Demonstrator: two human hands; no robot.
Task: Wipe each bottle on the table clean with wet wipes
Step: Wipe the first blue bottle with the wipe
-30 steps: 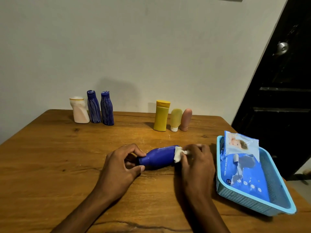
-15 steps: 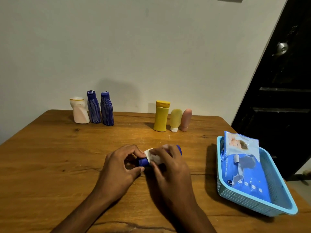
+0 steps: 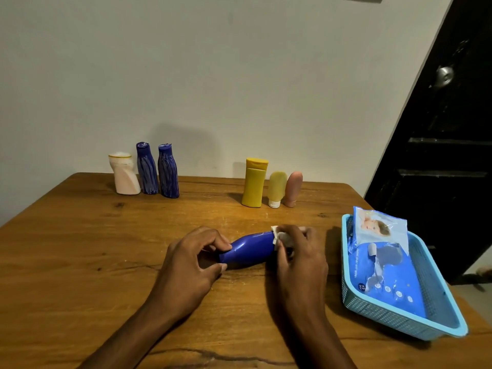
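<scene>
Bottle (image 3: 249,249) base hidden by right hand (image 3: 298,258) clutching wipe (image 3: 275,235); left hand (image 3: 186,265) pinches neck.

free: gap between bottle trios (rear) | blocked right: basket (image 3: 394,315) | left table (image 3: 66,262) open

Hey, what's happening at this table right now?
A person is cleaning a blue bottle lying on the wooden table. The left hand grips its narrow end; the right hand holds a white wipe against the other end. Six more bottles stand at the back, and a wipes pack sits in a blue basket.
</scene>
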